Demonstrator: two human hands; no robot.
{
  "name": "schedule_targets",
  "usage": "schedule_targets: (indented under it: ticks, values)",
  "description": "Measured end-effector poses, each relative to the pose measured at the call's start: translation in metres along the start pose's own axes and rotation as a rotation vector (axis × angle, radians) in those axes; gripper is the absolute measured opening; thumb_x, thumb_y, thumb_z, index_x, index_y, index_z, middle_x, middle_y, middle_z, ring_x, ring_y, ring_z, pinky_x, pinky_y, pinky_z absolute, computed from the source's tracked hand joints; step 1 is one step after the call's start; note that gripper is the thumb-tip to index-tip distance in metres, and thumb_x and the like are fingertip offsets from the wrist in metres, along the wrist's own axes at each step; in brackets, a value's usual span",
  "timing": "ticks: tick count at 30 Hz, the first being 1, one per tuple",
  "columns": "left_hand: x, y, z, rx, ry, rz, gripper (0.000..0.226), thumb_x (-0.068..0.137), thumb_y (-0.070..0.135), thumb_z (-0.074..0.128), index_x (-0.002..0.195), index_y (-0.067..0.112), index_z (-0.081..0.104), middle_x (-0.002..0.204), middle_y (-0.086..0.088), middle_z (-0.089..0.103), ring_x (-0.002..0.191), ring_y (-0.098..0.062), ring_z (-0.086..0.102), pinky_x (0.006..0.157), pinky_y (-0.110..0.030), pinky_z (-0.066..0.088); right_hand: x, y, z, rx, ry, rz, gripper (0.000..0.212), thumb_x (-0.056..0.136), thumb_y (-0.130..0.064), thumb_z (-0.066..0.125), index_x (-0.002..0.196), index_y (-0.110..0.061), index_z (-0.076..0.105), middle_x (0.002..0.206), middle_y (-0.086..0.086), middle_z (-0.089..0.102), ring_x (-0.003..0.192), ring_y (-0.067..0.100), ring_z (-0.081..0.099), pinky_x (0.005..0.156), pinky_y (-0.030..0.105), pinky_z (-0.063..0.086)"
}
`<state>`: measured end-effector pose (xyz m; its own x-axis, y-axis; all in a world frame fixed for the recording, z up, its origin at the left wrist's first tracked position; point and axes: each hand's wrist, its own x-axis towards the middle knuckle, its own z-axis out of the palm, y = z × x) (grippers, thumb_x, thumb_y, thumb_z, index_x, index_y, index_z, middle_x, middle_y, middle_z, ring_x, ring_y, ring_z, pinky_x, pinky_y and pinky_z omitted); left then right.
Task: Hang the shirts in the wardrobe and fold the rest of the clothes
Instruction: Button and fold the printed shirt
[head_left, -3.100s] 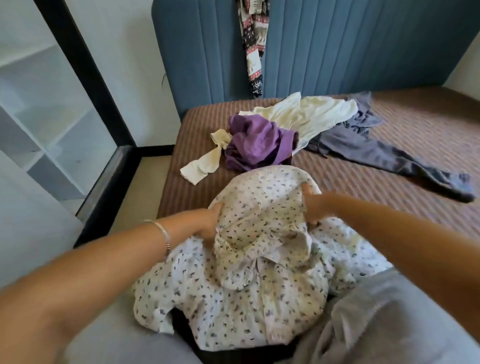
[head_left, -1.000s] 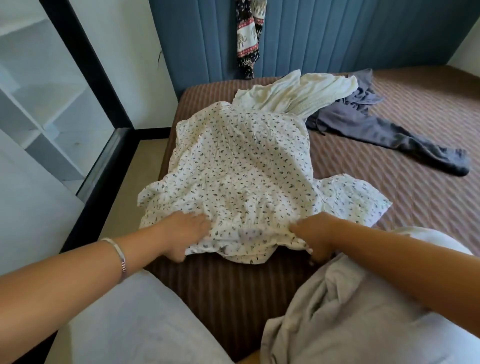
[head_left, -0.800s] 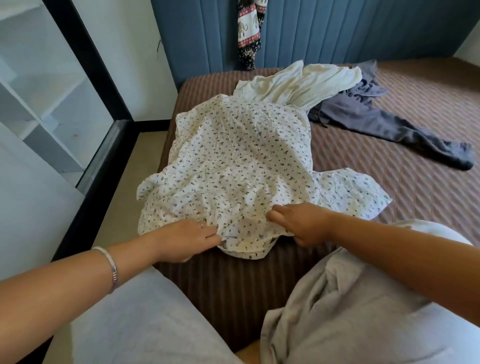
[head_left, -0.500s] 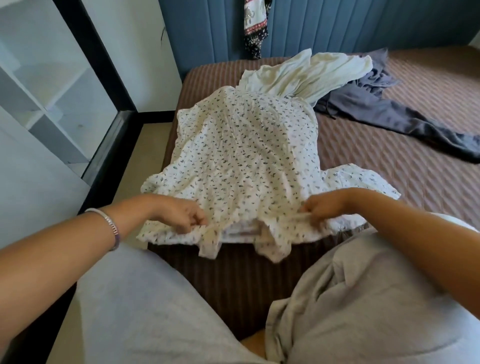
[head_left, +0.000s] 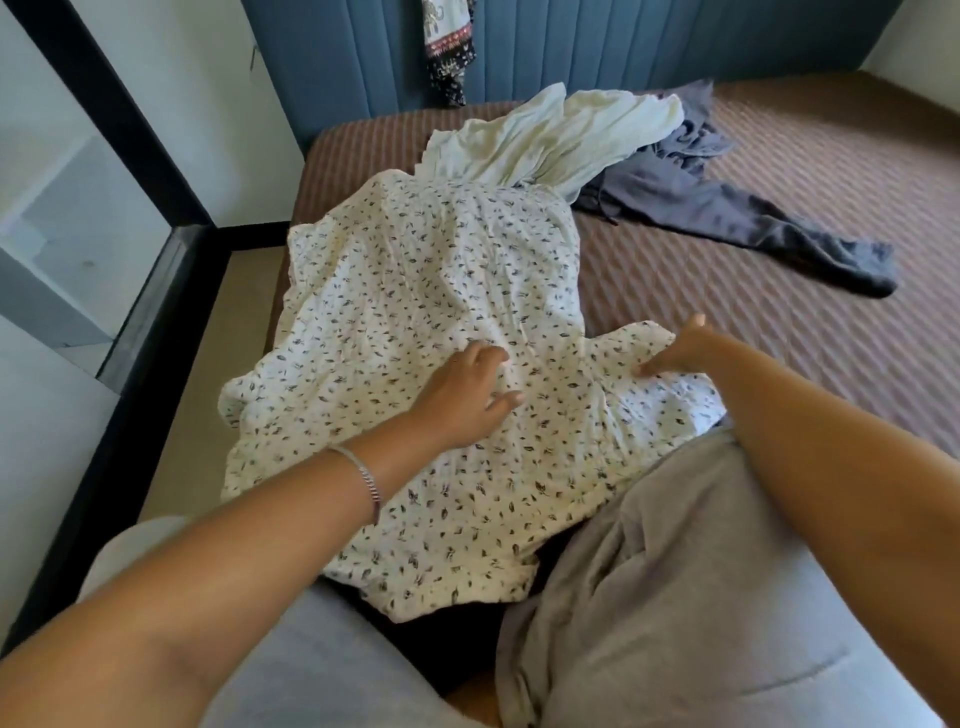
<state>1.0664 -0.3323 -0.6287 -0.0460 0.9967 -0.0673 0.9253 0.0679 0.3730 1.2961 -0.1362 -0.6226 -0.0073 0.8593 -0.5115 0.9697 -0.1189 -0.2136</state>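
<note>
Bedroom, bed (head_left: 779, 218) (padded headboard (head_left: 597, 47))

A bed (head_left: 779, 322) with a brown, ribbed cover carries the clothes, its blue padded headboard (head_left: 597, 47) standing at the far end. Spread across the near left part of the cover lies a white floral-print garment (head_left: 415, 291), its left edge hanging over the side of the bed. Beyond it, partly tucked under its far edge, lies a crumpled cream garment (head_left: 571, 135). Just right of that, touching it, a dark grey pair of trousers (head_left: 727, 208) stretches out toward the right, one leg ending well out on the bare cover. A patterned cloth (head_left: 449, 47) hangs down the headboard.
</note>
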Motion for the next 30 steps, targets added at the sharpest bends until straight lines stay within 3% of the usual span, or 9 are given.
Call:
schedule_targets:
  ticks: [5, 10, 13, 15, 19, 22, 25, 27, 30]
  values:
    - [0.016, 0.032, 0.060, 0.008, -0.077, -0.046, 0.090, 0.088, 0.077, 0.024, 0.154, 0.025, -0.007, 0.159, -0.006, -0.025, 0.146, -0.030, -0.021, 0.115, -0.060, -0.009, -0.003, 0.020, -0.011, -0.128, -0.115, 0.029, 0.092, 0.074, -0.029, 0.082, 0.146, -0.002, 0.031, 0.151, 0.017, 0.034, 0.135, 0.036, 0.037, 0.109, 0.043, 0.035]
    - [0.016, 0.030, 0.086, 0.209, -0.103, -0.083, 0.104, 0.075, 0.092, 0.013, 0.151, 0.028, -0.018, 0.157, -0.006, -0.027, 0.143, -0.036, -0.026, 0.106, -0.069, -0.018, -0.005, 0.059, -0.027, -0.296, -0.268, 0.105, 0.067, 0.078, -0.015, 0.074, 0.139, -0.006, 0.047, 0.152, 0.015, 0.032, 0.129, 0.035, 0.042, 0.103, 0.040, 0.042]
    - [0.022, 0.038, 0.077, 0.191, -0.075, -0.033, 0.109, 0.072, 0.093, 0.015, 0.149, 0.027, -0.025, 0.152, -0.007, -0.038, 0.139, -0.034, -0.035, 0.102, -0.066, -0.025, -0.020, 0.047, -0.032, -0.072, -0.347, 0.055, 0.060, 0.077, -0.001, 0.060, 0.135, -0.005, 0.047, 0.149, 0.016, 0.032, 0.122, 0.033, 0.048, 0.083, 0.036, 0.049]
    - [0.020, 0.040, 0.077, 0.229, -0.037, 0.174, 0.104, 0.075, 0.089, 0.019, 0.148, 0.030, -0.026, 0.153, -0.003, -0.038, 0.141, -0.030, -0.034, 0.108, -0.067, -0.019, -0.030, 0.035, -0.037, 0.070, -0.349, 0.008, 0.049, 0.067, -0.003, 0.057, 0.116, -0.006, 0.057, 0.138, 0.016, 0.042, 0.095, 0.026, 0.055, 0.064, 0.029, 0.044]
    - [0.021, 0.034, 0.088, 0.326, -0.124, 0.317, 0.097, 0.076, 0.088, 0.018, 0.147, 0.038, -0.025, 0.156, 0.000, -0.033, 0.143, -0.030, -0.028, 0.108, -0.067, -0.017, -0.054, 0.025, -0.052, 0.418, -0.404, -0.101, 0.011, 0.075, -0.002, 0.054, 0.086, -0.003, 0.055, 0.069, 0.008, 0.061, 0.053, 0.019, 0.055, 0.044, 0.023, 0.045]
    - [0.021, 0.033, 0.086, 0.366, -0.156, 0.312, 0.104, 0.070, 0.088, 0.020, 0.149, 0.036, -0.023, 0.156, 0.000, -0.033, 0.141, -0.029, -0.032, 0.108, -0.062, -0.023, -0.077, 0.008, -0.053, 0.797, -0.474, -0.220, 0.018, 0.081, -0.001, 0.052, 0.099, 0.001, 0.052, 0.077, 0.012, 0.066, 0.062, 0.022, 0.065, 0.057, 0.027, 0.055]
    - [0.019, 0.040, 0.068, -0.284, -0.146, 0.108, 0.073, 0.085, 0.064, 0.040, 0.148, 0.028, 0.033, 0.162, -0.003, 0.013, 0.149, -0.025, 0.000, 0.119, -0.053, -0.005, -0.092, -0.017, -0.039, 1.037, -0.734, -0.462, 0.029, 0.083, -0.012, 0.059, 0.106, -0.002, 0.046, 0.085, 0.011, 0.063, 0.074, 0.024, 0.064, 0.068, 0.034, 0.057]
    - [0.017, 0.040, 0.048, -0.915, 0.040, -0.173, 0.033, 0.096, 0.033, 0.044, 0.114, 0.016, 0.066, 0.128, -0.009, 0.062, 0.131, -0.029, 0.046, 0.108, -0.041, 0.041, -0.094, -0.030, -0.026, 0.995, -0.933, -0.581, 0.038, 0.091, -0.028, 0.055, 0.118, -0.002, 0.048, 0.100, 0.015, 0.064, 0.087, 0.028, 0.066, 0.078, 0.041, 0.057]
    - [0.011, 0.024, 0.029, -1.801, 0.007, -0.516, 0.064, 0.100, 0.055, 0.029, 0.104, 0.007, 0.072, 0.105, -0.018, 0.071, 0.106, -0.036, 0.062, 0.081, -0.041, 0.051, -0.086, -0.037, -0.013, 0.880, -0.886, -0.553, 0.039, 0.100, -0.028, 0.041, 0.124, 0.000, 0.054, 0.113, 0.018, 0.063, 0.103, 0.031, 0.062, 0.096, 0.050, 0.050]
